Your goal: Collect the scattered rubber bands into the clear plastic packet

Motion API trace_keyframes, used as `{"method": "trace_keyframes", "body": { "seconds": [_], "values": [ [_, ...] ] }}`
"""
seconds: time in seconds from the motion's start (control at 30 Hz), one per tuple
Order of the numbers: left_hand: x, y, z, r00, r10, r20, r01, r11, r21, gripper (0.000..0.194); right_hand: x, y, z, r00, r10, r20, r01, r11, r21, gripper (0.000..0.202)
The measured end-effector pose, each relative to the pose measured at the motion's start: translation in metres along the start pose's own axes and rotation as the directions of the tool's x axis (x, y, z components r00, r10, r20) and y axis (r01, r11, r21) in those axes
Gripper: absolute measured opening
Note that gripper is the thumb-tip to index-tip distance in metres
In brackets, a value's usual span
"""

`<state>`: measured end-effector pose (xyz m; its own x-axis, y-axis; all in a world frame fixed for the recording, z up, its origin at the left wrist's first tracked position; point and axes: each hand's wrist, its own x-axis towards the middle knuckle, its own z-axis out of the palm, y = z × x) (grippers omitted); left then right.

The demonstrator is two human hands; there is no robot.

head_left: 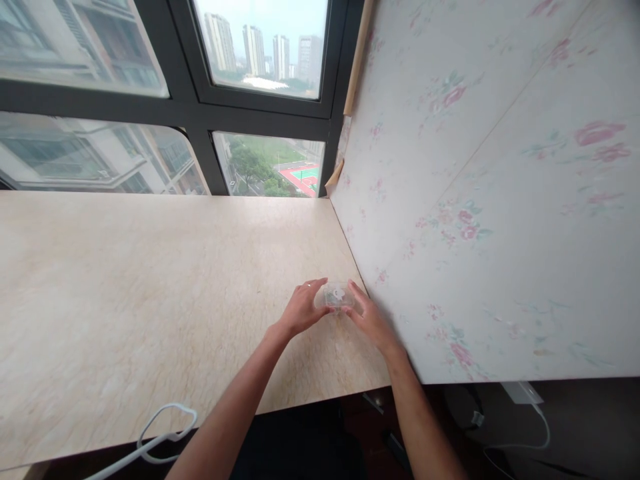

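A small clear plastic box [339, 295] with something whitish in it is on the marble-patterned sill, close to the papered wall. My left hand [306, 305] is at its left side, thumb and fingers curved around that end. At the right side my right hand [366, 312] grips the box in the same way, fingertips at its far and near edges. What exactly lies inside the box is too small to make out.
The marble-patterned sill [125, 287] stretches left to the dark-framed windows [200, 113]. A flowered wall [475, 200] rises close beside my right arm. A white cable [167, 437] loops over the sill's front edge at the lower left.
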<state>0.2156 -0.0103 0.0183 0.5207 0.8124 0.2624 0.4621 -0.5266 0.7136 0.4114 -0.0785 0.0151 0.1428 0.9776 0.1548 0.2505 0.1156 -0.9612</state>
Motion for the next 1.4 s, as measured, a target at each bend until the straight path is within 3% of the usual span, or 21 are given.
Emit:
{"method": "trace_keyframes", "body": {
  "seconds": [0.23,0.6,0.83,1.13,1.4],
  "values": [
    [-0.005,-0.016,0.015,0.999,-0.024,0.024,0.025,0.998,-0.062,0.067,-0.003,0.006,0.004,0.998,0.024,0.055,-0.021,0.999,-0.05,0.06],
    [-0.011,-0.017,0.017,0.998,-0.061,0.035,0.064,0.993,-0.096,0.067,-0.005,0.013,0.002,0.995,-0.003,0.103,0.018,0.99,-0.137,0.057],
    [-0.013,-0.02,0.02,0.999,-0.021,0.028,0.023,0.998,-0.054,0.064,-0.003,0.015,0.001,0.986,0.014,0.164,0.039,0.948,-0.317,0.056],
    [-0.011,-0.024,0.022,1.0,0.005,0.025,-0.005,1.0,0.005,0.06,0.001,0.008,0.0,0.985,0.017,0.174,0.049,0.929,-0.367,0.054],
    [-0.003,-0.008,0.013,0.993,0.045,0.109,-0.061,0.987,0.148,0.047,0.008,0.004,0.0,0.987,0.06,0.146,0.004,0.917,-0.4,0.049]
  ]
}}
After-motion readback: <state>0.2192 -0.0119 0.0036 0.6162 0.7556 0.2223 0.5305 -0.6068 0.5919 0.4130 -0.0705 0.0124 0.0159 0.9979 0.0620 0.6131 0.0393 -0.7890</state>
